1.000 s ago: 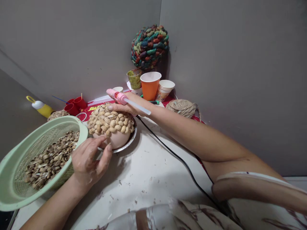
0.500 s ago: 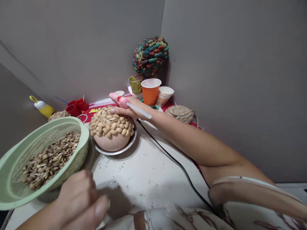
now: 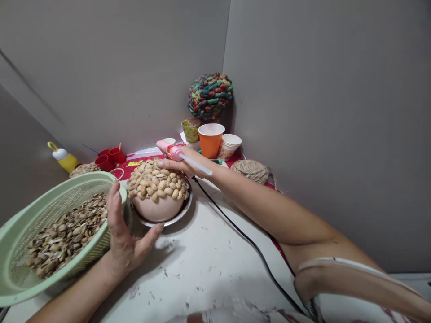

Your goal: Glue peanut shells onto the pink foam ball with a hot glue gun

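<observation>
A pink ball [image 3: 157, 208] sits in a metal dish [image 3: 183, 210], its top half covered with glued nutshells [image 3: 156, 184]. My right hand [image 3: 183, 164] is closed around a pink glue gun [image 3: 172, 150] with a clear glue stick out the back, held at the far side of the ball. My left hand [image 3: 124, 229] is open, fingers spread, beside the rim of a light green colander [image 3: 23, 233] filled with loose nutshells [image 3: 67, 229]. Its thumb reaches toward the dish edge.
The glue gun's black cord [image 3: 249, 242] runs across the white table toward me. At the back stand an orange cup [image 3: 210, 139], stacked paper cups [image 3: 230, 146], a twine ball [image 3: 251, 169], a painted shell ball [image 3: 210, 95], red cups [image 3: 109, 158] and a yellow bottle [image 3: 65, 158].
My left hand left the ball's front, drew back low toward me closed, and now stands open beside the colander rim. The right hand and glue gun stayed at the ball.
</observation>
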A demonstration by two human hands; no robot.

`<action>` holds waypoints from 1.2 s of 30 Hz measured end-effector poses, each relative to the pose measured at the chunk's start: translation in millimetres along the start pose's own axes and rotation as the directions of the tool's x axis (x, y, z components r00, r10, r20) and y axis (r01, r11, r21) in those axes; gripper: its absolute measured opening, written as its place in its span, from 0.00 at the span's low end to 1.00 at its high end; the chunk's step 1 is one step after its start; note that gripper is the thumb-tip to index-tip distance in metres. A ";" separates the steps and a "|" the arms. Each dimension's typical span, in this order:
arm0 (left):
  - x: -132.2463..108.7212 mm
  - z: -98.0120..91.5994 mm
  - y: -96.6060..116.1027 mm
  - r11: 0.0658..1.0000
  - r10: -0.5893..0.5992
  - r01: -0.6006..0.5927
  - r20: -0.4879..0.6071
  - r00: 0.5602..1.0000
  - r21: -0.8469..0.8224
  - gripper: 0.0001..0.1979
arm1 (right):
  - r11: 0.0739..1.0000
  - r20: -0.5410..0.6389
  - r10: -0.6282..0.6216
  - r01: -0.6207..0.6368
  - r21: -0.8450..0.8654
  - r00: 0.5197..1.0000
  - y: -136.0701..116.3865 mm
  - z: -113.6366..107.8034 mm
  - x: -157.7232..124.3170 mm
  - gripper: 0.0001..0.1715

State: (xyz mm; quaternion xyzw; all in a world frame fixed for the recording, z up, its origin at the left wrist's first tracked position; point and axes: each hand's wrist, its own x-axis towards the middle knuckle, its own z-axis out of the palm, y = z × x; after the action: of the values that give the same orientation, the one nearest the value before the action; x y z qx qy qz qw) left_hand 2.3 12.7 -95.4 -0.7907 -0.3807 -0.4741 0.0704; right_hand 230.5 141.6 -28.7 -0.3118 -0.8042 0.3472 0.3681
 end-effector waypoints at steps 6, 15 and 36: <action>2.4 7.7 -0.2 1.000 0.010 -0.010 0.030 0.999 -0.011 0.61 | 0.998 -0.053 0.019 -0.022 -0.062 0.998 2.5 1.3 1.1 0.32; -5.4 15.1 3.8 0.997 -0.055 0.059 0.091 0.994 -0.041 0.59 | 0.989 -0.134 0.035 -0.053 -0.141 0.990 1.9 3.3 1.0 0.36; -3.0 1.8 26.0 0.993 0.087 -0.089 -0.028 0.996 -0.082 0.43 | 0.975 -0.222 -0.005 -0.045 -0.218 0.975 -18.1 -10.5 -12.3 0.34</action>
State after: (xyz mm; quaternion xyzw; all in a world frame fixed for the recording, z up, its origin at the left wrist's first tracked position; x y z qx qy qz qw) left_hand 20.1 -6.3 -92.3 -0.8033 -0.3244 -0.4955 0.0629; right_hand 241.1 125.6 -14.0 -0.3958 -0.7887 0.2219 0.4148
